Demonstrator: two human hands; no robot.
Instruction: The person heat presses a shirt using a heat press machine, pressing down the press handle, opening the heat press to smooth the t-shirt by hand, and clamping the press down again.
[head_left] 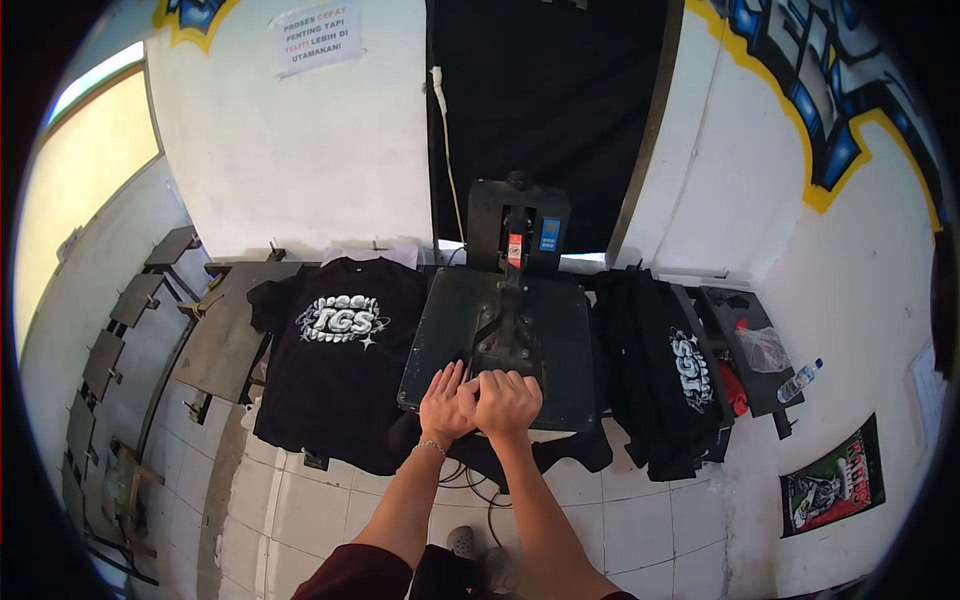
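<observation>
Over the black press (562,325), left fingers (446,380) extended, right fingers (508,383) curled, any hold unclear.

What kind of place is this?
It looks like a T-shirt printing workshop. There's a big heat press under the person's hands, and a black shirt with white "TGS" letters on each side of it.

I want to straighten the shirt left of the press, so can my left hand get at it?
Probably yes: the left hand is at the front of the press, and the shirt lies alongside, its print uncovered.
</observation>
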